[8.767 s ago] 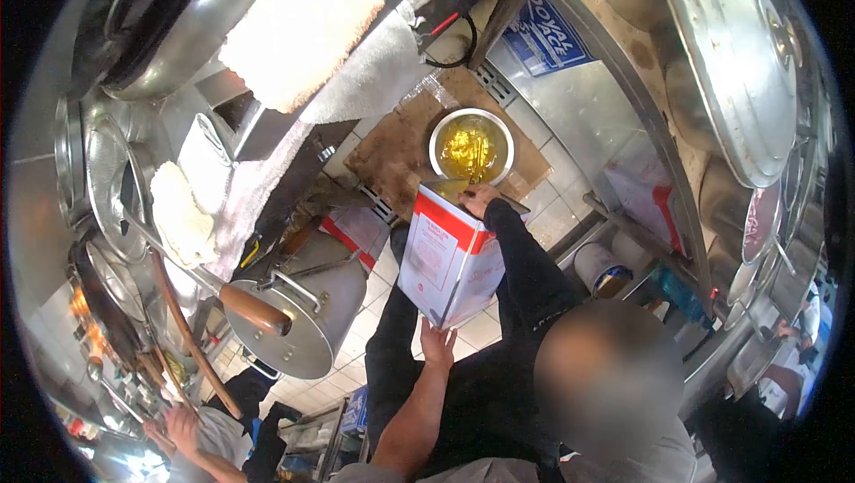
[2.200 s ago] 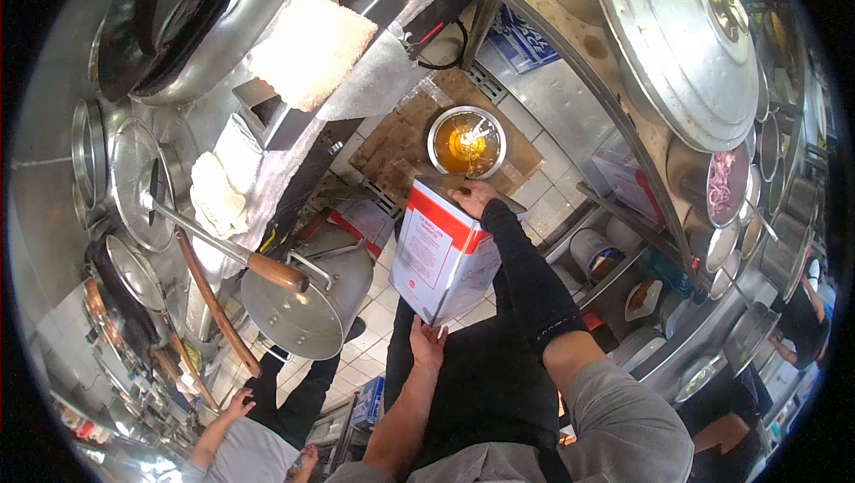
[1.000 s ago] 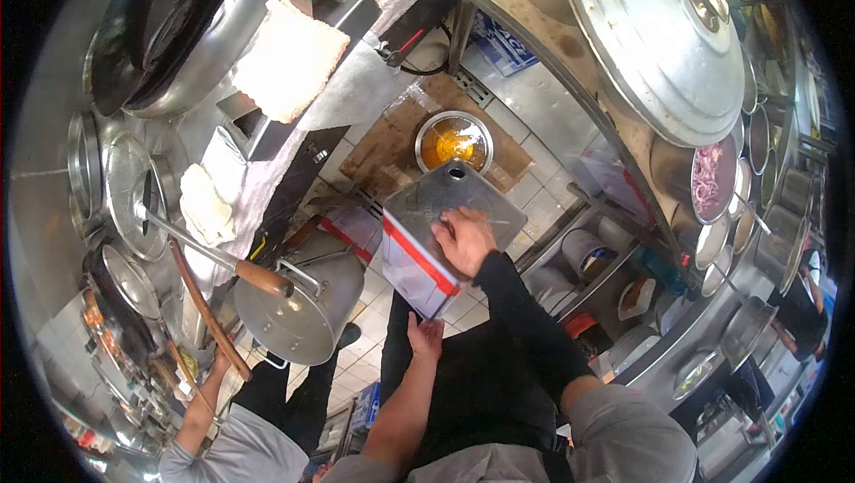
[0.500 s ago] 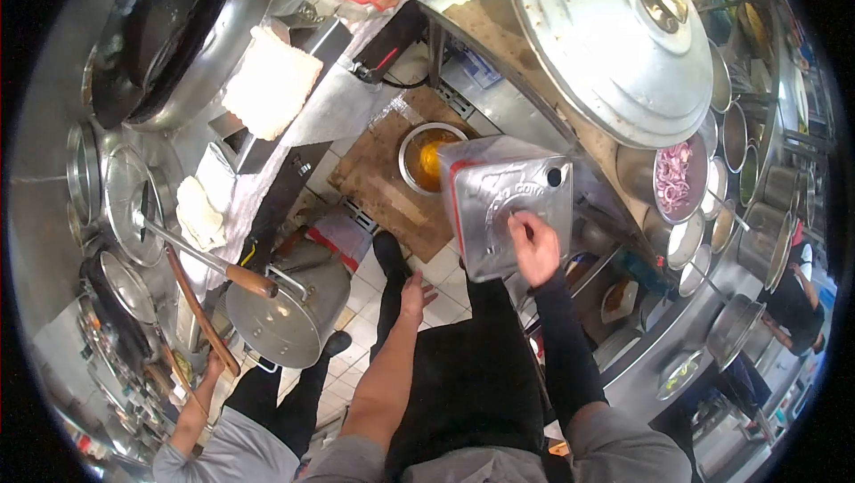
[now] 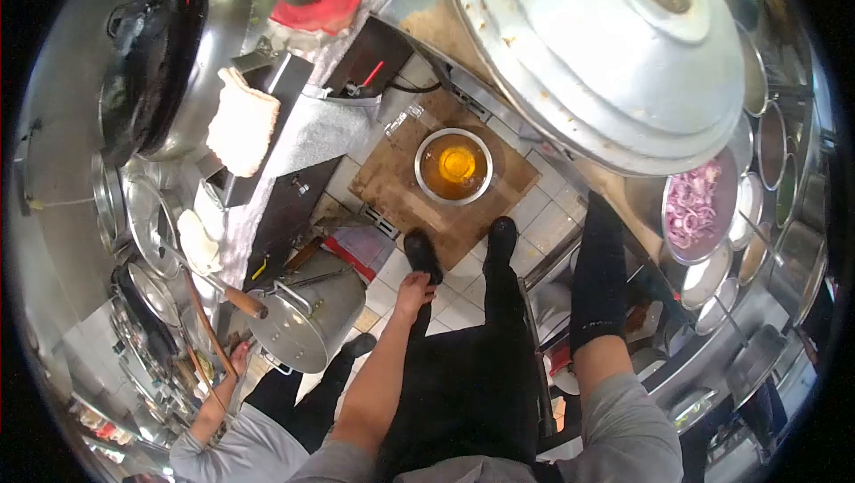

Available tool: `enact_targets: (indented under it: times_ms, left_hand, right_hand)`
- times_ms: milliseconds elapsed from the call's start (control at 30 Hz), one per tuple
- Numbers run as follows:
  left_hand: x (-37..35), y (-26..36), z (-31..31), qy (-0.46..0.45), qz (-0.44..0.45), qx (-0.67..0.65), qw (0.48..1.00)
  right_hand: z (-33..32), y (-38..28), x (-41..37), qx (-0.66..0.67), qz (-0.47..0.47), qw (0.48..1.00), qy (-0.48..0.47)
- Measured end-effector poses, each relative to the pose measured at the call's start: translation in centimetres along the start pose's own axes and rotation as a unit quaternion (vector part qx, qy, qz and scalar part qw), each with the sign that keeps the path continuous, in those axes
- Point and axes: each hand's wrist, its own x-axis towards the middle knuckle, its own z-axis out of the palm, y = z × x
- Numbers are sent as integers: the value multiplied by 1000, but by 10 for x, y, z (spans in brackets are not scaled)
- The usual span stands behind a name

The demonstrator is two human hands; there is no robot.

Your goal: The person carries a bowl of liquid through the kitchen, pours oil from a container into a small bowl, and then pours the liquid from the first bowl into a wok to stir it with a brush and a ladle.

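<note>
My left hand (image 5: 414,293) hangs low in front of my body, above my shoe, with loose fingers and nothing in it. My right arm (image 5: 599,296), in a black sleeve, reaches forward beside the worktop; its hand is hidden below the worktop edge. On the floor ahead, a round metal bowl (image 5: 454,201) holds amber liquid (image 5: 457,165) with a bright yellow reflection or patch at its middle. It rests on a brown board or flattened cardboard (image 5: 385,182).
A big domed metal lid (image 5: 588,64) covers the right worktop, near a bowl of sliced red onion (image 5: 693,207). At left stand a large pot (image 5: 289,331) and a folded cloth (image 5: 242,122). Another person's hand (image 5: 239,358) is by wooden-handled tools at lower left.
The square metal tin under my right hand has gone from view. My right hand has moved forward and right, out of sight. The bowl now shows whole.
</note>
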Motion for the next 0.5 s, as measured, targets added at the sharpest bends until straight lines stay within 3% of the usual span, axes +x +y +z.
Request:
enact_targets:
  times_ms: [167, 267, 333, 367, 400, 467, 500]
  left_hand:
    - [82, 24, 11, -40, -5, 65, 997]
    - [137, 33, 9, -33, 41, 138, 989]
    - [182, 45, 1, -29, 69, 245, 967]
    - [204, 44, -6, -27, 80, 298, 951]
    - [236, 32, -16, 4, 151, 321, 935]
    - [312, 11, -31, 72, 294, 357, 884]
    - [332, 16, -34, 93, 308, 388, 864]
  right_hand:
    - [8, 11, -2, -38, 3, 998, 52]
    - [-8, -41, -82, 46, -149, 966, 207]
    - [-28, -109, -141, 210, -286, 919, 173]
    - [10, -103, -157, 249, -265, 928, 85]
    - [48, -95, -166, 285, -240, 928, -4]
    - [124, -78, -149, 252, -174, 947, -102]
    - [161, -66, -141, 233, -137, 950, -154]
